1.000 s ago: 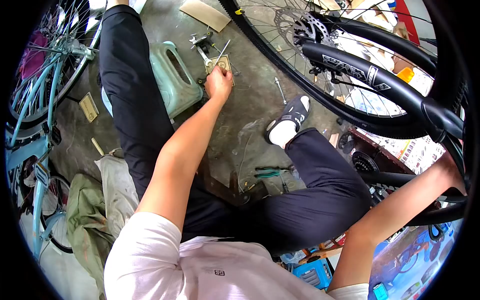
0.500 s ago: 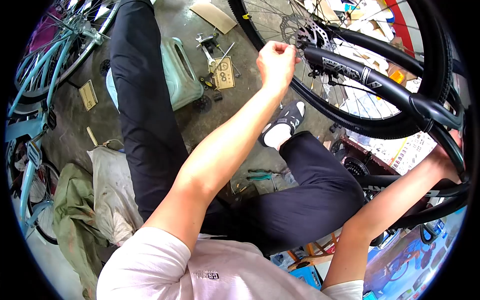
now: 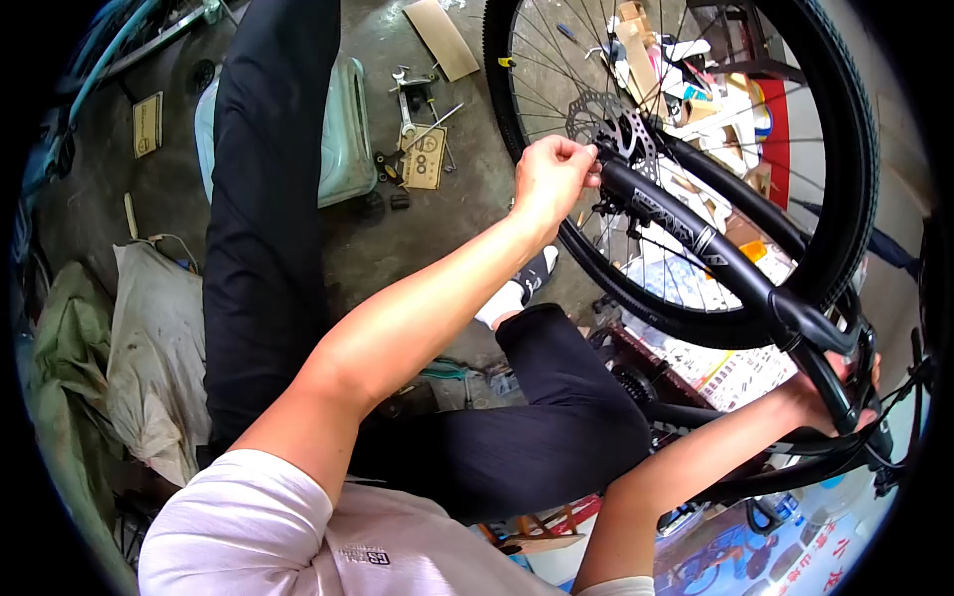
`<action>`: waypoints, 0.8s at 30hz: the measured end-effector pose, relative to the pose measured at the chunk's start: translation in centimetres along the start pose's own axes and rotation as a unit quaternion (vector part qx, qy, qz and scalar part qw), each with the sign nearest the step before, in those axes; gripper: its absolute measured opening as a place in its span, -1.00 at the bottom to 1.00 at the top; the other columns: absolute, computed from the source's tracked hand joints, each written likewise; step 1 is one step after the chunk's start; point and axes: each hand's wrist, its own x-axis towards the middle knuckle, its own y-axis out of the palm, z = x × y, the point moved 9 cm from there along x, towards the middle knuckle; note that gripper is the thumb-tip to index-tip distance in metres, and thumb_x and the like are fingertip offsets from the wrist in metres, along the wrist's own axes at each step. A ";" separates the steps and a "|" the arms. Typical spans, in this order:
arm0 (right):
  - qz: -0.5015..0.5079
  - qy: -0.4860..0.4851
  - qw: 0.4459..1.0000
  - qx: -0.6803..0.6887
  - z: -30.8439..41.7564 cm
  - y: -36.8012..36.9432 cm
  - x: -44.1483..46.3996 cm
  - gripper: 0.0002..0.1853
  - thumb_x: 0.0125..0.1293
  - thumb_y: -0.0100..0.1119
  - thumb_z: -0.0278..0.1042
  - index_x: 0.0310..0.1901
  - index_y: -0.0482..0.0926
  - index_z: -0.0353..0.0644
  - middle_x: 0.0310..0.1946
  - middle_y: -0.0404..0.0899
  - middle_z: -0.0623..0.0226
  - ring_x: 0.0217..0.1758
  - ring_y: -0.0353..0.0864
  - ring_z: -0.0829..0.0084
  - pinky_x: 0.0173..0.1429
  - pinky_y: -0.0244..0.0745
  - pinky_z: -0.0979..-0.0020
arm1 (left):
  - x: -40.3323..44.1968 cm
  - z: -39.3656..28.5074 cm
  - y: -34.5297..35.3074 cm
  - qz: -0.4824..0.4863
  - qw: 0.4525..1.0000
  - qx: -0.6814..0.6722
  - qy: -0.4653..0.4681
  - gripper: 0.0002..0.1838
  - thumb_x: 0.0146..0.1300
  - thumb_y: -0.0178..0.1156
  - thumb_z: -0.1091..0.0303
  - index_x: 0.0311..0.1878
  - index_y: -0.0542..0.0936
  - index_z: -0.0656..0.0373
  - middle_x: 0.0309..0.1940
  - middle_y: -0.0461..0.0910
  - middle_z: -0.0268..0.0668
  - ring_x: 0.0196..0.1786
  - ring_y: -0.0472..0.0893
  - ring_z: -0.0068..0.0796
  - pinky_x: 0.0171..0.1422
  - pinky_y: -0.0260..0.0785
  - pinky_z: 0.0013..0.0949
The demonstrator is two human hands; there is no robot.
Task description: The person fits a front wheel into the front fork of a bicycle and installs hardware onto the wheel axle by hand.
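Observation:
My left hand (image 3: 556, 179) is closed in a pinch at the lower end of the black suspension fork (image 3: 686, 219), beside the wheel hub. Whatever lies between its thumb and fingers is hidden. Close by are the silver brake disc (image 3: 628, 144) and the spoked wheel with its black tire (image 3: 863, 129). Over on the right, my right hand (image 3: 830, 397) wraps round the black bicycle frame (image 3: 825, 382) near the fork crown, its fingers partly covered by the tubes. The bike lies tilted in front of my bent leg.
Wrenches (image 3: 405, 104) and a brown card (image 3: 424, 159) lie on the floor beside a pale green plastic container (image 3: 343, 129). Cardboard and packaging (image 3: 735, 119) are heaped behind the wheel. Cloth sacks (image 3: 149, 348) lie at the left, and teal-handled pliers (image 3: 447, 370) lie near my legs.
The whole view has shifted, bringing more of the wheel and my right hand into sight. My left hand stays at the fork end, and my right hand still holds the frame.

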 end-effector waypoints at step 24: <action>-0.033 -0.002 0.999 -0.007 0.2 1.7 -1.5 -0.36 0.21 0.16 0.22 -0.05 0.67 -0.33 -0.01 0.67 0.11 0.16 0.61 0.16 0.43 0.34 0.04 | 1.3 1.1 0.5 -0.024 0.999 -0.023 0.026 -0.66 0.23 0.36 0.40 -0.01 0.53 0.35 -0.30 0.65 -0.29 -0.31 0.66 -0.55 -0.28 0.52 -0.49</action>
